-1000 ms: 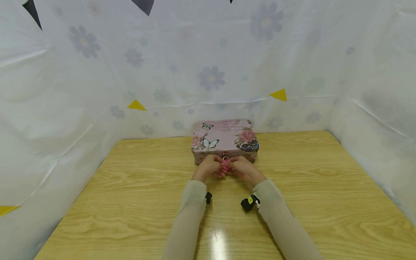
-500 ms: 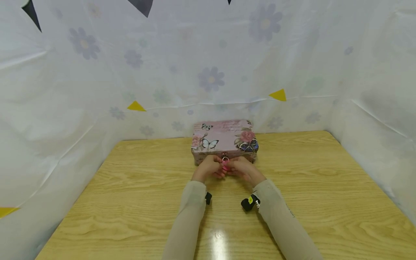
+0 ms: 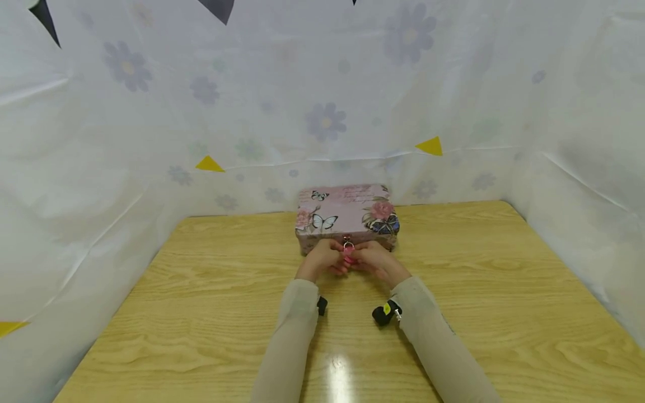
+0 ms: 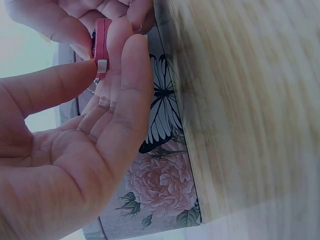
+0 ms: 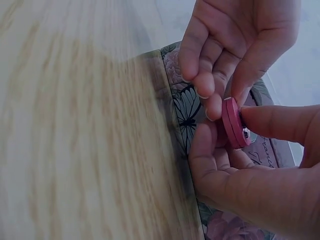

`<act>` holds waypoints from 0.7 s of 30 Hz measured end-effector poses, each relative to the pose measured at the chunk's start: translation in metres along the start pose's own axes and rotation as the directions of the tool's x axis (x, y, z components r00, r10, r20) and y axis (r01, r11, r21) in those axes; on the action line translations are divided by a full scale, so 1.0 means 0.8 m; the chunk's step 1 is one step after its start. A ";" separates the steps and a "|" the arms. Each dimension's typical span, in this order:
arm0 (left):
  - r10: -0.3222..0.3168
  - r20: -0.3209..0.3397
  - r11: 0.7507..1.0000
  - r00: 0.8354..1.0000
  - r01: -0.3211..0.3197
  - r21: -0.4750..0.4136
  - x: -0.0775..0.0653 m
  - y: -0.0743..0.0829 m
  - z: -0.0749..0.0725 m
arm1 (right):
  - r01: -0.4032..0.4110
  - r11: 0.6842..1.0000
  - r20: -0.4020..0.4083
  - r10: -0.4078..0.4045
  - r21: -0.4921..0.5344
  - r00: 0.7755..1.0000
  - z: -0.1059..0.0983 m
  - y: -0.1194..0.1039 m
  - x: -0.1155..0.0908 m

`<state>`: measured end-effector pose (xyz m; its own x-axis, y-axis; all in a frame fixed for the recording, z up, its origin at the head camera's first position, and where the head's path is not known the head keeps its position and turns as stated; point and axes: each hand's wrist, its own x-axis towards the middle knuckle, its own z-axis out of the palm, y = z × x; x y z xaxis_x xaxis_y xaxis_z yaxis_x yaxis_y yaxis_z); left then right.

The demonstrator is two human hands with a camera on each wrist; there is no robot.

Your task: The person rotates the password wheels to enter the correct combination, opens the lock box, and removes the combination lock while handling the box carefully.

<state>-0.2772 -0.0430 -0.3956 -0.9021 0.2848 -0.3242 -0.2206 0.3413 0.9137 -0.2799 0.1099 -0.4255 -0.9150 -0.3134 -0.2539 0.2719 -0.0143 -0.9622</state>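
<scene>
A pink padlock (image 3: pixel 348 254) with a silver shackle hangs at the front clasp of a floral tin box (image 3: pixel 345 208). My left hand (image 3: pixel 324 259) pinches it from the left, thumb at its edge and fingers behind. From the right, my right hand (image 3: pixel 377 259) grips the same padlock, its thumb on the front face. The right wrist view has the pink padlock (image 5: pixel 231 122) edge-on between both hands, with dark and silver parts on its face. A small white tab shows on the side of the padlock (image 4: pixel 101 47) in the left wrist view.
The box stands at the back of a wood-grain table (image 3: pixel 227 296), close to a white flowered curtain (image 3: pixel 272 129). Similar white sheets flank the table on both sides. Black wrist-camera mounts (image 3: pixel 384 314) sit below the sleeves.
</scene>
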 end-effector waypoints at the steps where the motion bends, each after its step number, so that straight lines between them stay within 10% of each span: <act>1: 0.000 -0.001 1.000 1.000 0.000 0.001 0.000 0.000 0.000 | 0.006 1.000 0.005 -0.006 0.003 1.000 0.000 0.000 0.000; 21: -0.007 -0.004 1.000 1.000 0.008 0.007 -0.002 0.001 0.000 | -0.064 0.997 -0.032 0.065 0.039 0.997 -0.001 -0.004 -0.002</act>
<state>-0.2762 -0.0434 -0.3939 -0.9019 0.2785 -0.3300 -0.2248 0.3498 0.9095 -0.2795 0.1110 -0.4220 -0.9043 -0.2834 -0.3193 0.3413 -0.0308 -0.9394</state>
